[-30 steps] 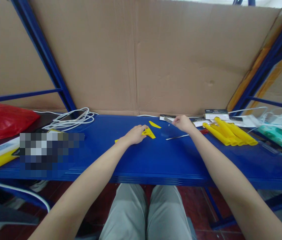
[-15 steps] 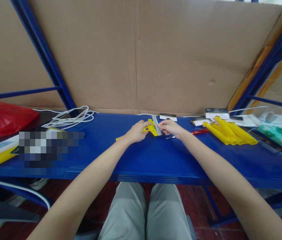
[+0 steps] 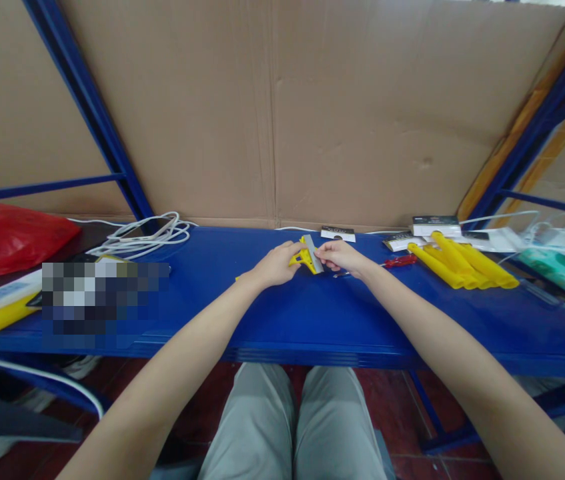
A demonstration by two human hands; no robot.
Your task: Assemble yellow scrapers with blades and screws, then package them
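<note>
- Head view: the left hand (image 3: pixel 278 265) has its fingers closed around the rear of a yellow plastic scraper handle (image 3: pixel 307 256), which lies near the middle of the blue table (image 3: pixel 307 320).
- The right hand (image 3: pixel 341 256) pinches a flat grey metal blade (image 3: pixel 312 248) at its outer edge, fingers narrow; the blade lies along the handle's wide front end. Whether it is fully seated, I cannot tell.
- A likely fault is a crooked blade, caused by uneven pressure from the right fingertips or a handle twisting in the left grip.
- Those fingertips sit right at the metal edge; a slip could nick them if it is sharp.
- The red-handled screwdriver (image 3: pixel 400 261) has its shaft beneath or beside the right hand, so a careless wrist could knock it.
</note>
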